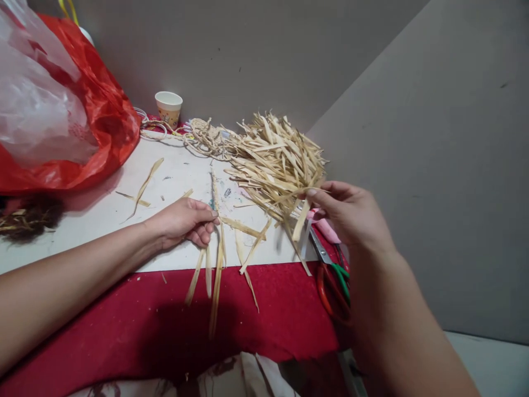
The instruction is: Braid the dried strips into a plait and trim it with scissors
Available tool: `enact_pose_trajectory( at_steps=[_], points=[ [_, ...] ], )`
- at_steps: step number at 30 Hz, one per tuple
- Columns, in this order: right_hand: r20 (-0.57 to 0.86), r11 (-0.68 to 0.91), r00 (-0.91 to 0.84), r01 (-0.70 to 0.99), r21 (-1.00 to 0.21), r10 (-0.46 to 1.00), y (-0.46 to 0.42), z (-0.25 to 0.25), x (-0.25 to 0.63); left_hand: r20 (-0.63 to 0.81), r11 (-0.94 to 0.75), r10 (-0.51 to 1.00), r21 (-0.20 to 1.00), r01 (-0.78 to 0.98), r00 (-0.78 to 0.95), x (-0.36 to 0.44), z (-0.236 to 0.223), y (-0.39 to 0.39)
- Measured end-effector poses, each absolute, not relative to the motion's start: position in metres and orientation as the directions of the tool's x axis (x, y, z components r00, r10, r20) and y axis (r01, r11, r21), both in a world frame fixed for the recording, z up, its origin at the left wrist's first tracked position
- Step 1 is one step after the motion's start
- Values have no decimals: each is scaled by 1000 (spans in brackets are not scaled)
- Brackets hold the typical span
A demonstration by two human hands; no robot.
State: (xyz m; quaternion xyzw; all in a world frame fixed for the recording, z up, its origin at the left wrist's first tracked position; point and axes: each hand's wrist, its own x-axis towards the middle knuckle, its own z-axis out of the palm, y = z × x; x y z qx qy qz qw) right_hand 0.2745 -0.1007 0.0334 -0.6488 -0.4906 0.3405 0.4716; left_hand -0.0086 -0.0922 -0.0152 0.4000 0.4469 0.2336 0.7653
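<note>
My left hand [185,221] is closed in a pinch on the lower end of a narrow straw braid [214,187], which runs away from me across a white board. Below and beside the fingers, several loose ends of straw fan out over the board's front edge. At the near right side of a heap of dry straw strips [279,151], my right hand [351,212] has thumb and forefinger closed on a pale straw strip [302,220]. Scissors [330,284] with red and green handles lie just under that hand, partly hidden by the wrist.
The white board [95,237] rests on a red cloth [273,309]. A paper cup [168,110] and coiled straw cord [204,138] stand at the back. A red plastic bag [111,116] fills the left, with brown fibre [35,215] below. Grey walls enclose the back and right.
</note>
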Motion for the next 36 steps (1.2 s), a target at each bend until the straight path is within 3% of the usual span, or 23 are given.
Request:
enact_pose_trajectory(
  at_steps=[5, 7, 10, 12, 16, 19, 22, 26, 36],
  points=[
    [26, -34, 306, 189, -981, 952, -98, 35, 274, -497, 567, 719, 823, 2, 486, -9, -15, -91],
    [73, -42, 346, 313, -949, 935, -96, 32, 277, -491, 563, 720, 826, 1, 490, -9, -16, -91],
    [279, -65, 394, 669, -741, 876, -94, 26, 280, -489, 562, 722, 827, -2, 490, -8, -16, -91],
    [318, -65, 394, 709, -702, 862, -96, 25, 279, -494, 566, 721, 824, -2, 485, -8, -16, -92],
    [177, 11, 432, 360, -933, 885, -110, 34, 263, -506, 573, 719, 819, 5, 476, -8, -14, -93],
    [51, -5, 365, 152, -988, 930, -127, 39, 240, -505, 568, 724, 823, 8, 471, -8, -14, -92],
    [-157, -162, 62, 81, -983, 986, -143, 29, 209, -510, 573, 723, 820, 9, 466, -8, -14, -92],
    [-393, -399, -243, 26, -916, 887, -154, 5, 167, -516, 578, 726, 816, 4, 455, -6, -14, -93],
    [-513, -547, -283, -54, -835, 811, -159, -12, 133, -485, 587, 749, 802, -111, 451, -5, -15, -93]
  ],
)
